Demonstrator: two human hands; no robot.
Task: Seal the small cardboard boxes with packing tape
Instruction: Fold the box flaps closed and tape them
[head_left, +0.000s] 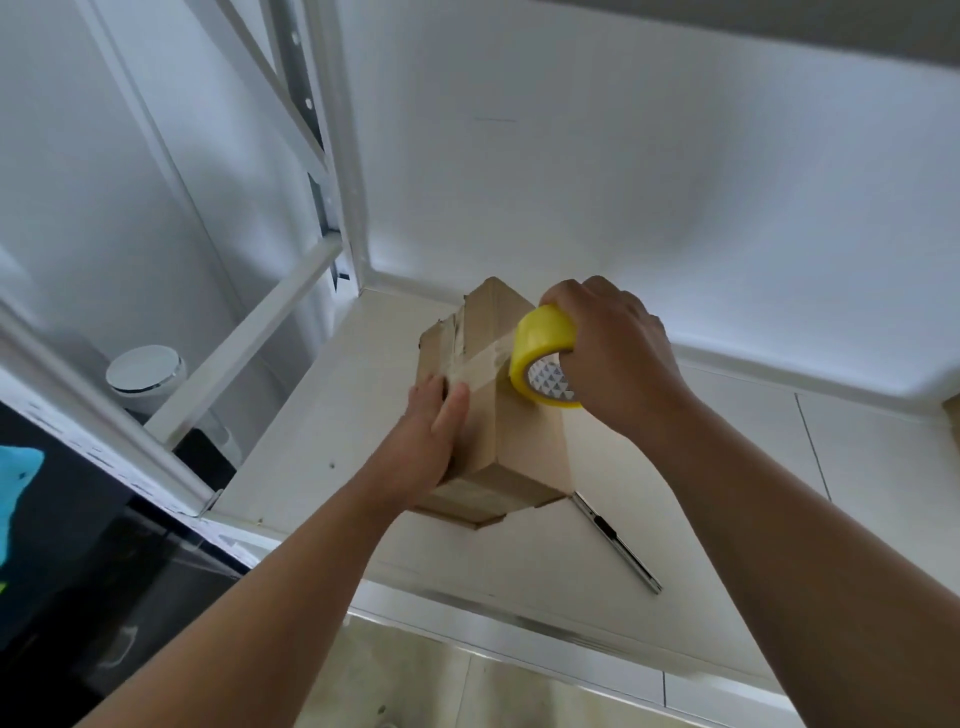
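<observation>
A small brown cardboard box (524, 441) stands on a white counter (675, 519) near the corner of the wall. My right hand (618, 358) grips a yellow roll of packing tape (543, 353) held against the box's upper right side. A clear strip of tape (480, 366) runs from the roll leftward across the box's top. My left hand (434, 441) lies against the box's left side, its fingers straight and its thumb pressing on the tape's end. Older tape strips cross the far part of the box.
A metal utility knife (618, 543) lies on the counter just right of the box's near corner. A white metal rack frame (249, 332) rises at the left, with a round white container (145, 374) behind it. The counter's front edge (519, 618) runs below my arms.
</observation>
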